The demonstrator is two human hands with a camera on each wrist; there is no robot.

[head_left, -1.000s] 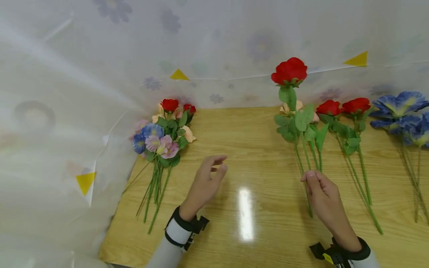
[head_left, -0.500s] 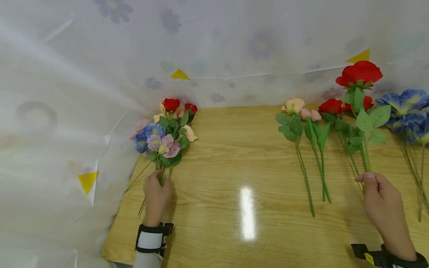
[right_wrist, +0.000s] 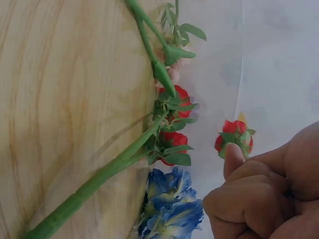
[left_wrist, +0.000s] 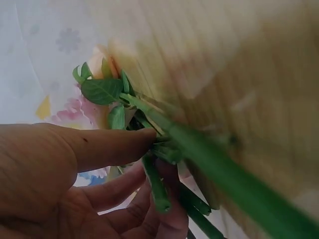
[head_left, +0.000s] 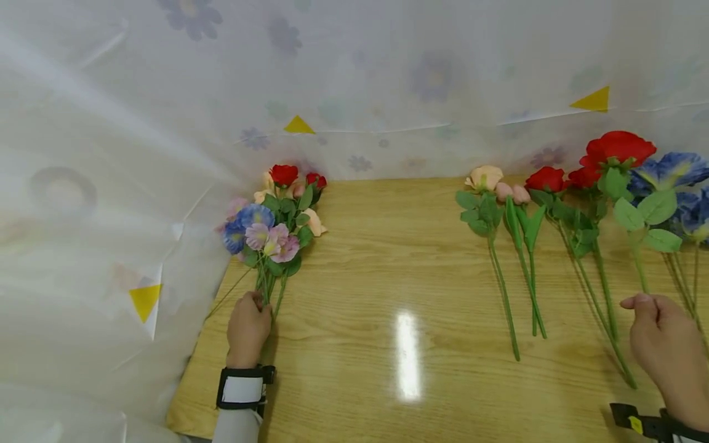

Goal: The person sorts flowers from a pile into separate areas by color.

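Note:
At the left, a mixed bunch of artificial flowers (head_left: 274, 227) in red, blue, pink and peach lies on the table. My left hand (head_left: 248, 326) holds its green stems; in the left wrist view, thumb and fingers close round several stems (left_wrist: 159, 189), while one thicker stem (left_wrist: 224, 174) passes outside the thumb. My right hand (head_left: 667, 351) pinches the stem of a red rose (head_left: 620, 149) and holds it raised at the far right. In the right wrist view that rose (right_wrist: 234, 135) shows beyond the curled fingers. Below it in the head view lie two more red roses (head_left: 547, 179).
A peach rose (head_left: 484, 177) and pink tulips (head_left: 519, 194) lie side by side right of the middle. Blue flowers (head_left: 678, 169) lie at the far right edge. A white patterned sheet (head_left: 388, 67) rises behind the wooden table (head_left: 388, 246) and along its left side.
My right hand has carried the red rose rightward, from over the peach rose to near the blue flowers, and lowered it slightly. My left hand has moved left and taken hold of the bunch's stems.

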